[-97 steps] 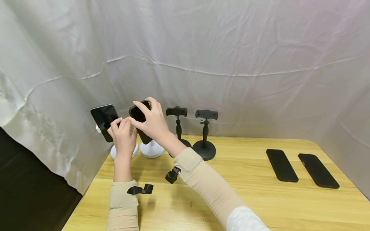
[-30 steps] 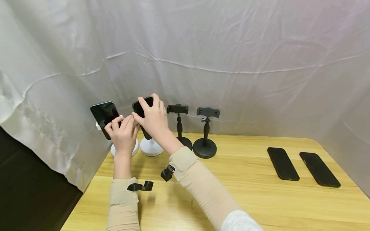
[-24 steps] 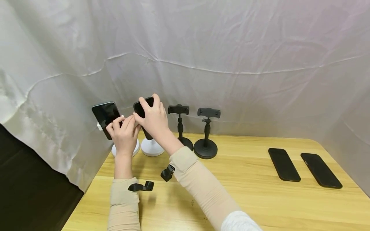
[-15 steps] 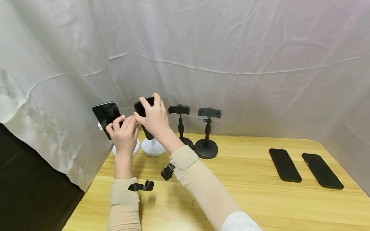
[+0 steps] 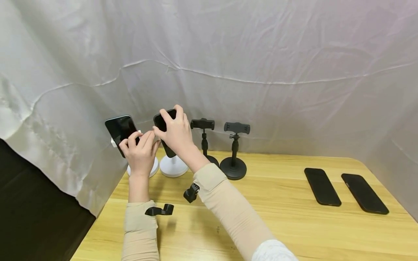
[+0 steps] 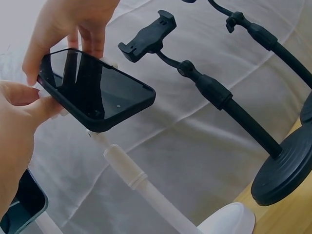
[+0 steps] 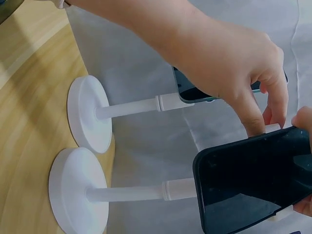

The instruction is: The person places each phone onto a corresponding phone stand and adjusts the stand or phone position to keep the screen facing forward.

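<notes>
In the head view my right hand (image 5: 177, 135) grips a black phone (image 5: 169, 149) by its edges, fingers spread across the top of its dark screen. The phone is tilted at the head of a white phone stand (image 5: 173, 168). My left hand (image 5: 139, 155) is at the phone's left edge. In the right wrist view its thumb and fingers pinch the white clamp jaw (image 7: 273, 128) there. Another white jaw (image 7: 282, 213) shows at the opposite edge. The rest of the clamp is hidden behind the phone.
Left of my hands, another phone (image 5: 120, 127) sits in a second white stand (image 7: 90, 113). To the right stand two black phone stands, one nearer (image 5: 203, 125) and one farther (image 5: 233, 167). Two phones, one (image 5: 322, 186) beside the other (image 5: 365, 193), lie flat at the table's right. A curtain (image 5: 261, 54) hangs behind.
My right hand and the black phone have shifted slightly to the right, and the phone stands a little more upright. My left hand has stayed almost in place at the phone's edge.
</notes>
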Demonstrator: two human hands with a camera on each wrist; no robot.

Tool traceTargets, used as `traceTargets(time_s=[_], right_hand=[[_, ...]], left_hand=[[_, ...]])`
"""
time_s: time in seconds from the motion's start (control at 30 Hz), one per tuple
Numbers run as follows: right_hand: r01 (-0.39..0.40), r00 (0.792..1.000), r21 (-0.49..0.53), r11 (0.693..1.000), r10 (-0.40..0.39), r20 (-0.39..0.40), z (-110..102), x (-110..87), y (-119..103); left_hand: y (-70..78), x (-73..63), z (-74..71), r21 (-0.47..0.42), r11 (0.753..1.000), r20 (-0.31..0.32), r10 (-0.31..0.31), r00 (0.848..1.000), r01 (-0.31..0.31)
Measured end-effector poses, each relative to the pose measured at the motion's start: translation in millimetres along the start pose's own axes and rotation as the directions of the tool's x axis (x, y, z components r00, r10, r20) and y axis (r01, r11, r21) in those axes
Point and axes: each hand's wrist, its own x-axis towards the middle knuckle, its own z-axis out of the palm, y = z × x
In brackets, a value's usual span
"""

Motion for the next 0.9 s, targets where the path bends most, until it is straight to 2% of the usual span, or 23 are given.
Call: traceTargets(time_s=[0.27,0.9], right_hand=[[-0.006,0.999,-0.022,1.0,0.006,0.032,0.8,0.6,-5.2],[-0.09,0.996,-0.001,0.996,0.09,0.012,2.5,2.5,-7.8]], left_hand=[[-6.2,3.1,-0.5,-0.005,0.999,-0.05,0.043,0.998,-0.043],[-7.2,4.7,4.8,-0.048,0.998,-0.081,0.048,0.996,-0.052]])
